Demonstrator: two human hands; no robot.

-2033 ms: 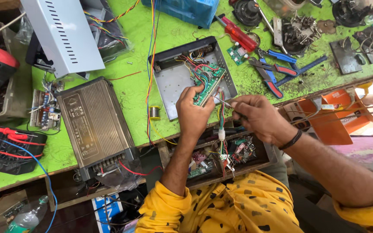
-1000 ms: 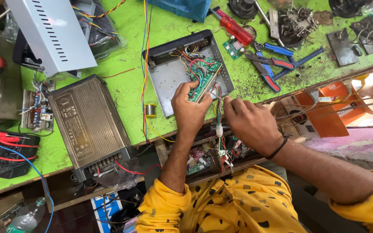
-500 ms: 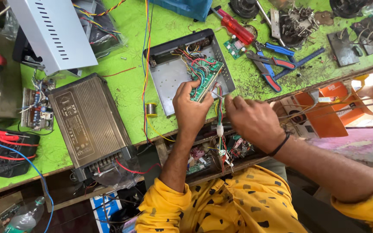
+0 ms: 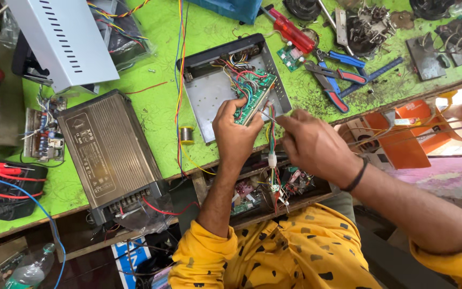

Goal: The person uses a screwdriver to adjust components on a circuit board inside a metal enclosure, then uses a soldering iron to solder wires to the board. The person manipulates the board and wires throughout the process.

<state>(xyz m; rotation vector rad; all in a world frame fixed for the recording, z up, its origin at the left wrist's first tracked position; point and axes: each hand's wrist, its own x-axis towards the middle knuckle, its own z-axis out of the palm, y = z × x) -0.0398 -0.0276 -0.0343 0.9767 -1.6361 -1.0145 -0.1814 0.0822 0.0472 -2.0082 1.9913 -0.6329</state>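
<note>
My left hand (image 4: pixel 235 134) grips the near edge of a green circuit board (image 4: pixel 255 92), tilted up out of an open grey metal case (image 4: pixel 209 99) on the green workbench. My right hand (image 4: pixel 311 144) pinches a bundle of coloured wires (image 4: pixel 271 131) that runs from the board's edge down to a small white connector (image 4: pixel 272 160) hanging over the bench's front edge. Red, blue and yellow leads are tangled on the board. The fingertips of both hands almost meet at the board's corner.
A dark finned power supply (image 4: pixel 110 152) lies left of the case, a white vented cover (image 4: pixel 62 40) behind it. Red-and-blue pliers (image 4: pixel 332 80), a red screwdriver (image 4: pixel 290 27), a solder spool (image 4: pixel 187 134), loose boards and an open drawer of parts (image 4: pixel 263 192) surround the hands.
The camera view has shifted slightly. My hands have stayed at the board, the right hand moving a little left and closing on the wire bundle near the board's edge.
</note>
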